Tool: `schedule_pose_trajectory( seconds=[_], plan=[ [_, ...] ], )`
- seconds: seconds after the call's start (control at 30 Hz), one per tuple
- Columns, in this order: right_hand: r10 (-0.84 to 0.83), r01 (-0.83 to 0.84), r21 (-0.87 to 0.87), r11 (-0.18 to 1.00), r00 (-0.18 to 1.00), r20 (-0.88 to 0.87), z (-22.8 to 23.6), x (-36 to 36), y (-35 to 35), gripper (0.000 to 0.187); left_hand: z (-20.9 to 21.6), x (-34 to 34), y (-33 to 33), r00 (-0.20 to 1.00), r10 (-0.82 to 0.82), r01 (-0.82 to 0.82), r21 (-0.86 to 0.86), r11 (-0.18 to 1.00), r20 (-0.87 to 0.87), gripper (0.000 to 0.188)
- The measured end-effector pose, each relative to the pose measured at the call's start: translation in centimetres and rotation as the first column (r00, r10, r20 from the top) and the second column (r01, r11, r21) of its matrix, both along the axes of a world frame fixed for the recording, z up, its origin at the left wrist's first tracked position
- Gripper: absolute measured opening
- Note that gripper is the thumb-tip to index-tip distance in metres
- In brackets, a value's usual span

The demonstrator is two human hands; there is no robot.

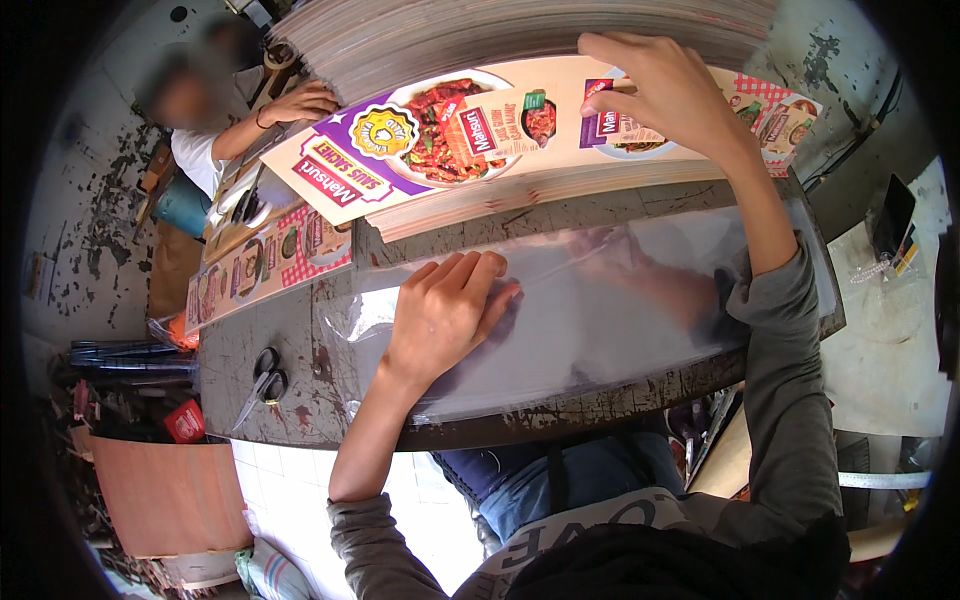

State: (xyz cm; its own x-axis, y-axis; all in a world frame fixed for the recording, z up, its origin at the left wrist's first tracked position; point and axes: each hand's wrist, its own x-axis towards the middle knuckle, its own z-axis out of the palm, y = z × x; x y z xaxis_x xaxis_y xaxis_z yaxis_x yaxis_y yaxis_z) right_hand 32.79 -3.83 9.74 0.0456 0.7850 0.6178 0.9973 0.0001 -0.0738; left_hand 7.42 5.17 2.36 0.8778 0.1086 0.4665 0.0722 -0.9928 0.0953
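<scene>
My left hand rests on a long clear plastic sheet spread along the near side of the table. Its fingers are curled under, with the thumb to the right; the fingertips are hidden. Farther off, my right hand reaches over the top printed cardboard sheet, fingers across its far edge and thumb on its face. That long sheet, with food pictures and a purple band, lies askew over a tall stack of cardboard sheets, its left end jutting past the stack.
Black-handled scissors lie on the dark, scuffed table at left. Another printed sheet lies beyond them. A co-worker's hand is by the stack's left end. More stacked sheets rise behind. A brown board stands lower left.
</scene>
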Motion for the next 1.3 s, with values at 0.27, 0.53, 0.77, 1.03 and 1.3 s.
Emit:
schedule_pose_trajectory(
  seconds=[0.27, 0.53, 0.77, 1.03, 1.3],
  plan=[
    [-0.047, 0.044, -0.191, 0.981, 0.999, -0.010, -0.2, -1.0, 0.5, 0.033, 0.0, 0.0, 0.0, 1.000, -0.001, 0.001, 0.000, 1.000, 0.017, 0.020],
    [0.101, -0.099, 0.019, 0.995, 0.980, -0.170, 1.7, -3.0, 0.8, 0.032, -0.5, 0.1, 0.0, 0.999, -0.027, 0.027, 0.012, 1.000, 0.034, 0.015],
    [0.377, -0.452, -0.114, 0.885, 0.838, -0.395, 7.2, -6.2, 7.1, 0.020, -0.4, 0.1, 0.1, 0.995, -0.046, 0.045, 0.013, 0.999, 0.088, 0.011],
    [0.345, -0.342, 0.093, 0.935, 0.820, -0.457, 7.4, -11.1, 14.0, 0.039, -0.3, 0.6, -0.1, 0.994, -0.031, 0.032, -0.011, 0.999, 0.101, 0.010],
    [0.288, -0.268, 0.106, 0.957, 0.900, -0.327, 6.0, -12.3, 12.3, 0.033, -0.4, 0.5, -0.4, 0.997, 0.027, -0.022, -0.062, 0.998, 0.074, 0.010]
  ],
)
